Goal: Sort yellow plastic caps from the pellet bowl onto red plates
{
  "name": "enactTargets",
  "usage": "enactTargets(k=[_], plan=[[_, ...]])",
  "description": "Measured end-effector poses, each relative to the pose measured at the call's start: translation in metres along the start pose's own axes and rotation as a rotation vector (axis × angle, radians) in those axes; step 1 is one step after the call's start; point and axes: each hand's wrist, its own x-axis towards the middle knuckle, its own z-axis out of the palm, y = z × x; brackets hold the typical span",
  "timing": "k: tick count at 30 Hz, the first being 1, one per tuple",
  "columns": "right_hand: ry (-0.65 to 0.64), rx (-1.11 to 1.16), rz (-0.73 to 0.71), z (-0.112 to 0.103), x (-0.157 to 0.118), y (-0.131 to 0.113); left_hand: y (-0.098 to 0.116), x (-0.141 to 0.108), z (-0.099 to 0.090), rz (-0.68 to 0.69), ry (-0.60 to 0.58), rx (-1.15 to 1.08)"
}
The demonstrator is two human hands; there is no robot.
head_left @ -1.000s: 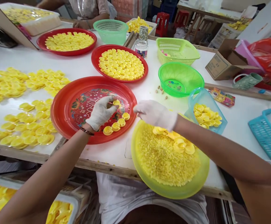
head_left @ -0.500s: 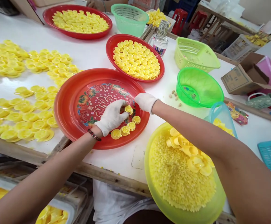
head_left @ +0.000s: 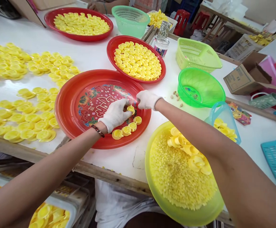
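My left hand (head_left: 116, 114), in a white glove, is over the near right part of a large red tray (head_left: 69, 126) with a printed floral bottom. Its thumb and fingers close on a small yellow plastic cup-shaped piece (head_left: 130, 109). Just below, a short curved row of similar yellow pieces (head_left: 126, 130) lies along the tray's inner edge. My right hand (head_left: 147, 99), also gloved, hovers by the tray's right rim, fingers curled together; whatever they may hold is hidden. Near my right forearm stands a yellow-green bowl (head_left: 149, 167) of small yellow pellets (head_left: 176, 177) and more yellow parts (head_left: 197, 161).
Rows of yellow pieces (head_left: 33, 118) cover the table at left. Behind are two red trays (head_left: 160, 76) filled with yellow pieces, a glass jar (head_left: 161, 46), and green baskets (head_left: 200, 91). A blue scoop (head_left: 220, 110) stands at right. Another person's hand (head_left: 97, 6) shows at the back.
The view has shifted slightly. My left hand has moved a little to the right over the tray, still with the yellow piece. My right hand's fingers look more curled beside the rim.
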Motion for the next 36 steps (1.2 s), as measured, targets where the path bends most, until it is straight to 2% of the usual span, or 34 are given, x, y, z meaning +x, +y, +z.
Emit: enactTargets(k=[4,7,9,13,18,21,24,26,31,34,36], plan=[[0.098,0.252,-0.062,-0.012,-0.025,0.008,0.005,0.001,0.004,0.040,0.020,-0.008],[0.157,0.452,-0.179,-0.011,-0.042,0.008,0.015,-0.001,0.006,0.096,0.051,-0.041],[0.192,0.497,-0.219,-0.010,-0.051,0.009,0.022,-0.003,0.007,0.120,0.048,-0.081],[0.280,0.316,-0.154,-0.011,-0.056,0.014,0.025,-0.006,0.006,0.123,0.072,-0.116],[0.019,-0.118,-0.041,0.000,-0.026,0.000,0.010,-0.004,0.006,0.133,0.104,-0.083],[-0.018,-0.165,0.009,0.010,-0.007,-0.012,0.001,-0.005,0.006,0.157,0.106,-0.071],[-0.028,-0.168,0.000,0.008,-0.004,-0.013,-0.005,-0.006,0.006,0.148,0.126,-0.097],[-0.008,-0.157,-0.024,0.000,-0.012,-0.008,-0.006,-0.005,0.006,0.133,0.146,-0.091],[0.193,0.031,-0.213,-0.022,-0.043,-0.003,0.005,-0.005,0.009,0.122,0.131,-0.140],[0.262,0.069,-0.157,-0.031,-0.072,-0.003,0.016,-0.008,0.011,0.123,0.110,-0.219],[0.334,0.135,-0.115,-0.033,-0.104,0.000,0.021,-0.007,0.013,0.135,0.109,-0.244]])
